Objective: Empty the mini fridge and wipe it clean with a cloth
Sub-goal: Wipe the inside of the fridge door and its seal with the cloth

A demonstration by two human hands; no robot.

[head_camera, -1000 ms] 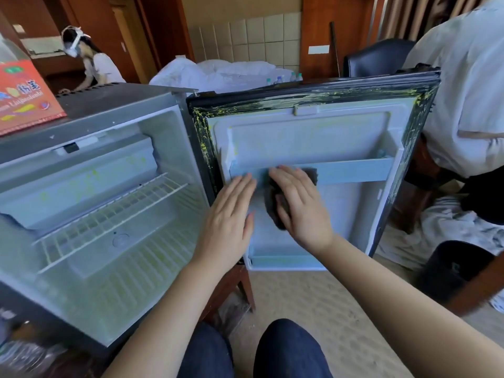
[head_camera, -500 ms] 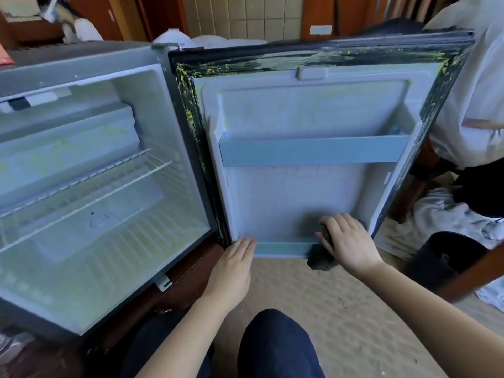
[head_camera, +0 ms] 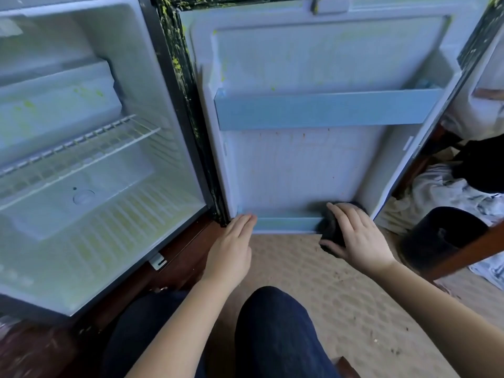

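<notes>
Mini fridge [head_camera: 152, 91] stands open, its door [head_camera: 300, 170] swung out to the right. The right hand [head_camera: 357, 238] grips a dark cloth [head_camera: 331, 230], fingers curled over it and thumb beneath. It presses the cloth against the bottom right corner of the door's inner face, at the lower ledge. The left hand [head_camera: 231, 246] lies flat, fingers straight and together, fingertips touching the door's bottom left corner. Yellow-green stains mark the black door seal [head_camera: 177, 58] and the cabinet's back wall. A white wire shelf [head_camera: 81, 151] sits inside the cabinet. A blue rail [head_camera: 327, 109] crosses the door. A black bin [head_camera: 439, 236] stands on the floor [head_camera: 341, 296] to the right.
</notes>
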